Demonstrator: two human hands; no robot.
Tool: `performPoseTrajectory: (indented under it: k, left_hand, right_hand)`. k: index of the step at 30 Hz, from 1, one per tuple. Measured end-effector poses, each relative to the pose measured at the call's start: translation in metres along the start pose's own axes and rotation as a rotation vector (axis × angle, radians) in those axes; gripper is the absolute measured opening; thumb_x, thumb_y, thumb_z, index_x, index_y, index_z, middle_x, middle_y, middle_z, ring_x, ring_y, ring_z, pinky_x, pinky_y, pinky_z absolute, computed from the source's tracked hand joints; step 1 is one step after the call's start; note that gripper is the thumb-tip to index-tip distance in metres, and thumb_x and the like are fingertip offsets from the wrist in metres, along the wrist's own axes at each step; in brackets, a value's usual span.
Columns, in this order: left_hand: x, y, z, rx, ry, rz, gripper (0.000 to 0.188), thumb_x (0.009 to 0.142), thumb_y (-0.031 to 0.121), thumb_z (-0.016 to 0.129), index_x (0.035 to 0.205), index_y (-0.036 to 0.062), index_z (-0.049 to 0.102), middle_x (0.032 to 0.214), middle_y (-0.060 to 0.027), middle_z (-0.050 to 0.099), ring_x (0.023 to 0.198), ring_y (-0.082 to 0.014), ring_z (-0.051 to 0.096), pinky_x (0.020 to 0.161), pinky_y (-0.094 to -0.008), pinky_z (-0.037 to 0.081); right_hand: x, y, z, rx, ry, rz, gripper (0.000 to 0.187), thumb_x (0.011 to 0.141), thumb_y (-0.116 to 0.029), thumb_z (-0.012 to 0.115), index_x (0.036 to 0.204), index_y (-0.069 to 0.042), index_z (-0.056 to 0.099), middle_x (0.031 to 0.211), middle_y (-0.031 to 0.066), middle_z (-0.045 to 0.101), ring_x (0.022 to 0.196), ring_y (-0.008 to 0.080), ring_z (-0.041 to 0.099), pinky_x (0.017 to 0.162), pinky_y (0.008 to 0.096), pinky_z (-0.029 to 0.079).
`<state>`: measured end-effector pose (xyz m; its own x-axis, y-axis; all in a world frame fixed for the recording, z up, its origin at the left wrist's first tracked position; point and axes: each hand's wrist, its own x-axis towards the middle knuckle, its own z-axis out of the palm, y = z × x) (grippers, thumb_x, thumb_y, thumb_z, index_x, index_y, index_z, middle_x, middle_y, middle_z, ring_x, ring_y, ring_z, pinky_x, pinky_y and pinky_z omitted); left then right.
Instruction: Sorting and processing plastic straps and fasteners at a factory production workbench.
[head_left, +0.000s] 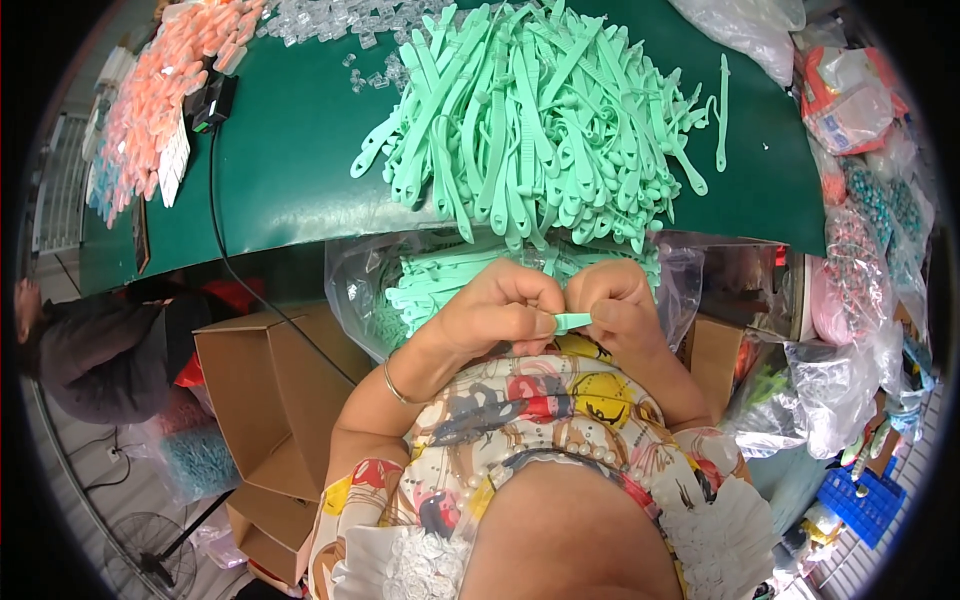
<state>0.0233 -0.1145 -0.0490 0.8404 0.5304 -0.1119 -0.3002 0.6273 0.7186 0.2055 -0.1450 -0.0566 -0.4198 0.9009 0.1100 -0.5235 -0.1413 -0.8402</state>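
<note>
Strip [573, 322] of mint-green plastic, as seen in the head view, lies between the person's two hands, this side of the bench [300, 195]. Left hand [510, 312] pinches one end between thumb and finger; right hand [622, 302] is curled closely over the other, its fingers grasping there. Both ends are covered, so the exact operation cannot be told. Matching mint-green pieces are heaped on the bench [530, 120], with more in a clear bag [350, 290] beneath its edge. Judgement: good practice calls for a firm thumb grip close to the worked point, even pressure without twisting, and the strip held flat.
</note>
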Motion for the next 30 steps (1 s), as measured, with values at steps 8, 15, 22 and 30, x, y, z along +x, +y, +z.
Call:
performPoseTrajectory:
  k: [8,15,22,30]
  left_hand:
    - [-0.003,0.011,0.013,0.254,0.284,-0.033,0.022,0.084,0.021,0.056,0.078,-0.0007,0.057,0.067,-0.0050,0.058,0.051,-0.0062,0.045,0.046,-0.0194,0.036]
    - [-0.005,0.011,0.004,0.317,0.244,-0.013,0.022,0.087,0.022,0.052,0.083,0.0006,0.055,0.070,-0.0011,0.055,0.060,-0.0047,0.045,0.053,-0.0184,0.036]
    - [0.001,0.008,0.008,0.264,0.249,0.055,0.024,0.088,0.024,0.050,0.087,0.0010,0.056,0.071,-0.0004,0.056,0.062,-0.0047,0.044,0.055,-0.0180,0.036]
    - [-0.036,0.040,-0.006,0.855,0.256,0.005,0.026,0.080,0.000,0.057,0.104,-0.0037,0.051,0.087,-0.0060,0.057,0.068,-0.0068,0.054,0.054,-0.0192,0.046]
  right_hand:
    - [0.018,-0.020,0.002,-1.021,0.117,-0.425,0.021,0.065,-0.007,0.070,0.083,-0.003,0.060,0.075,0.0066,0.054,0.066,0.0181,0.050,0.059,0.0269,0.041]
    - [0.011,-0.011,-0.005,-0.795,0.103,-0.282,0.026,0.064,-0.006,0.072,0.087,-0.002,0.061,0.078,0.0071,0.058,0.069,0.0193,0.054,0.061,0.0273,0.042]
    - [0.008,-0.011,-0.009,-0.684,0.161,-0.226,0.025,0.064,-0.005,0.072,0.087,-0.002,0.060,0.077,0.0066,0.059,0.068,0.0147,0.055,0.061,0.0240,0.042]
    - [-0.024,-0.063,-0.016,-1.008,0.255,-0.077,0.024,0.062,-0.005,0.072,0.084,-0.002,0.060,0.075,0.0079,0.061,0.065,0.0161,0.059,0.058,0.0261,0.045]
